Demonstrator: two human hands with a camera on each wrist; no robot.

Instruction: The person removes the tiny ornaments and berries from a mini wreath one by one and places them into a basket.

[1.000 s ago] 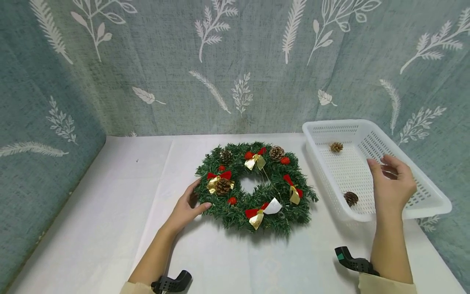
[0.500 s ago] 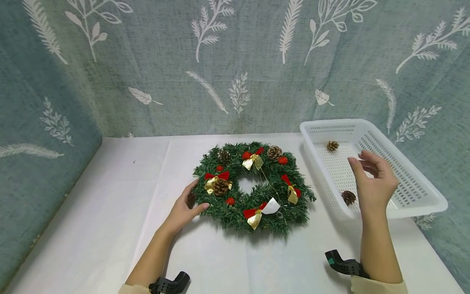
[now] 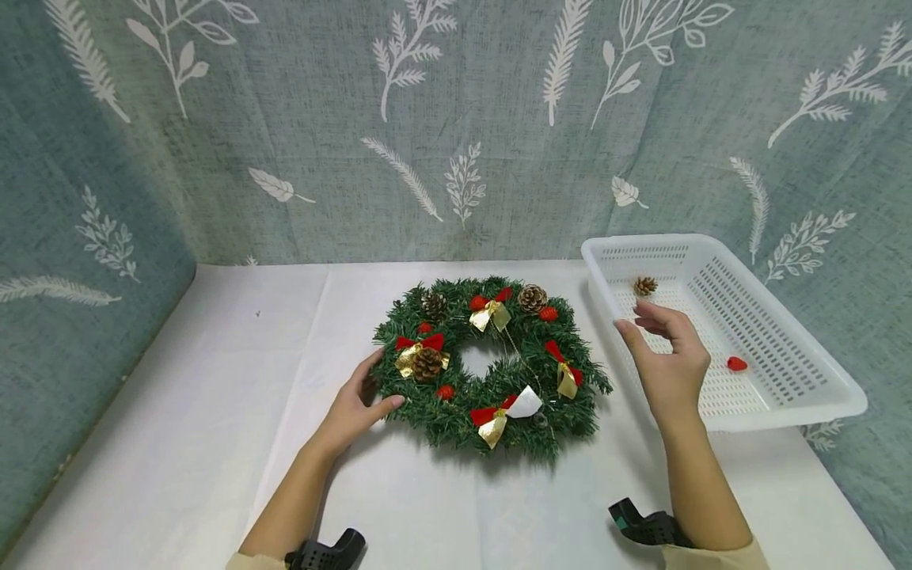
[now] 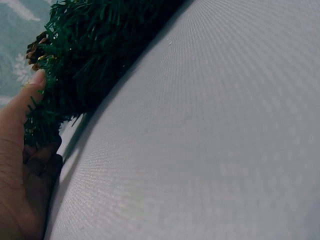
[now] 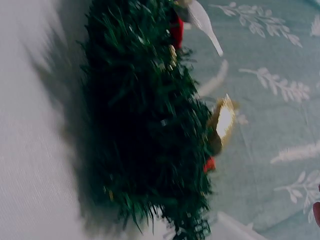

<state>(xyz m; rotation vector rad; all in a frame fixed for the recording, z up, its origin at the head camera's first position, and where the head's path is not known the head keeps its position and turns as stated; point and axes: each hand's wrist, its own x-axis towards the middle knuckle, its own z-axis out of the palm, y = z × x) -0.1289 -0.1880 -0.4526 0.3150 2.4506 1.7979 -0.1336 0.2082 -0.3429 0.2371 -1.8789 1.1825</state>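
A round green Christmas wreath [image 3: 570,332] with red and gold bows, pine cones and red berries lies flat on the white table. My left hand [image 3: 356,405] grips its left edge, thumb on top and fingers curled underneath, as the left wrist view also shows. Between the wreath and the white basket [image 3: 805,416], my right hand [image 3: 673,364] hovers over the basket's near left side. Its fingers are loosely bent, with a gap to the thumb and nothing visible between them. In the right wrist view only a bit of fingertip shows at the right edge.
Inside the basket lie a small pine cone [image 3: 645,286] and a red berry [image 3: 736,363]; part of the basket is hidden behind the right hand. Leaf-patterned cloth [image 3: 321,158] stands behind the table [image 3: 235,396] and along both sides.
My right hand has moved left from over the basket's middle toward the wreath, uncovering the red berry and covering a second pine cone. The left hand keeps its grip on the wreath.
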